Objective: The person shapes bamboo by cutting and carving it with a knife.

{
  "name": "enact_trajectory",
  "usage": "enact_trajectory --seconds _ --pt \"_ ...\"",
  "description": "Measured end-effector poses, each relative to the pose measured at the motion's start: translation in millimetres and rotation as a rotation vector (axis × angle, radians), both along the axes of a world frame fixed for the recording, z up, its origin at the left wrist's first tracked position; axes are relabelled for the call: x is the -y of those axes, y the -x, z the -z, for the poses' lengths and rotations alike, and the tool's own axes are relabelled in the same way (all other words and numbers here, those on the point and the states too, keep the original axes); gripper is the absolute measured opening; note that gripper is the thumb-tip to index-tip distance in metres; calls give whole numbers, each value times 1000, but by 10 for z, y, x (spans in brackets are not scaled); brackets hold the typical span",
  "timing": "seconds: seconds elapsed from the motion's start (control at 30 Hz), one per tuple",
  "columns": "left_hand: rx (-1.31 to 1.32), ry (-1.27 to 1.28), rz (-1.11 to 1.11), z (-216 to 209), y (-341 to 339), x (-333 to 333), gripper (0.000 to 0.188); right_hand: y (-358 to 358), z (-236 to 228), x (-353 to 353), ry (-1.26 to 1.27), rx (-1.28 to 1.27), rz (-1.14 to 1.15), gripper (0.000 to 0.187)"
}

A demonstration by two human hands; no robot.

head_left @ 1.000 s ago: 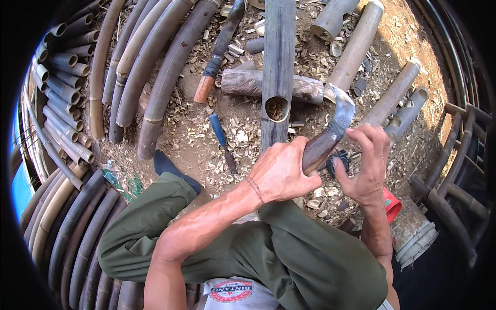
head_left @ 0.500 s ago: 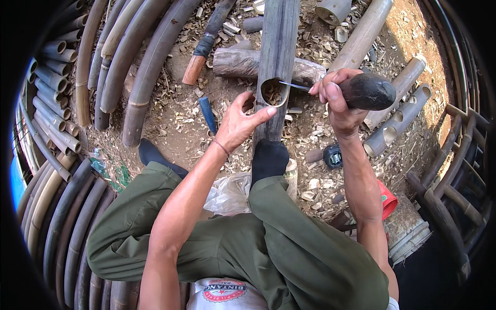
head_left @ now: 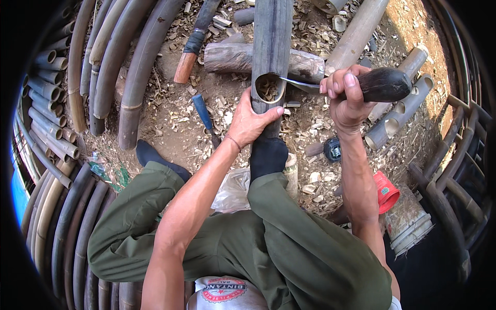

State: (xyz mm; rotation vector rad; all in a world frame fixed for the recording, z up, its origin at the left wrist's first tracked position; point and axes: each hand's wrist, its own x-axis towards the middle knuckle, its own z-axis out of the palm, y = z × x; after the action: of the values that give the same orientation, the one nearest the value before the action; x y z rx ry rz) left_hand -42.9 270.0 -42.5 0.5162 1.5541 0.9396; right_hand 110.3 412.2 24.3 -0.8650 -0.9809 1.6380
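A dark bamboo pole (head_left: 271, 44) runs away from me over a wooden log (head_left: 227, 58). A round opening (head_left: 269, 87) cut in its upper side has shavings inside. My left hand (head_left: 253, 118) grips the pole just left of and below this opening, thumb across the top and fingertips hidden by the bamboo. In my right hand (head_left: 347, 95) is a knife (head_left: 385, 85) with a thick dark handle. Its narrow blade points left, the tip at the opening's upper right rim. My foot in a dark sock (head_left: 268, 155) rests on the near end of the pole.
A blue-handled tool (head_left: 202, 111) and a large wooden-handled blade (head_left: 192, 49) lie on the chip-strewn ground. Curved bamboo lengths (head_left: 142, 85) lie at left; notched bamboo (head_left: 400, 116) lies at right. A red container (head_left: 383, 192) and dirty bucket (head_left: 408, 219) stand near my right arm.
My left hand has closed from a loose spread onto the pole. The knife has shifted right and its blade is angled differently. The whole view has shifted slightly.
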Motion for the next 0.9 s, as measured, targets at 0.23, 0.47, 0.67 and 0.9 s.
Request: enact_trajectory --seconds 0.23,0.47,0.67,0.9 --pt "178 -44 -10 2 34 -82 89 -155 143 20 426 10 259 17" --pt "377 -11 11 -41 147 -108 86 -229 -41 327 144 -19 113 16" --pt "537 -5 -34 -48 188 -91 89 -140 -294 727 -741 387 -563 25" --pt "460 8 -3 -43 171 -99 87 -102 -177 874 -876 436 -737 30"
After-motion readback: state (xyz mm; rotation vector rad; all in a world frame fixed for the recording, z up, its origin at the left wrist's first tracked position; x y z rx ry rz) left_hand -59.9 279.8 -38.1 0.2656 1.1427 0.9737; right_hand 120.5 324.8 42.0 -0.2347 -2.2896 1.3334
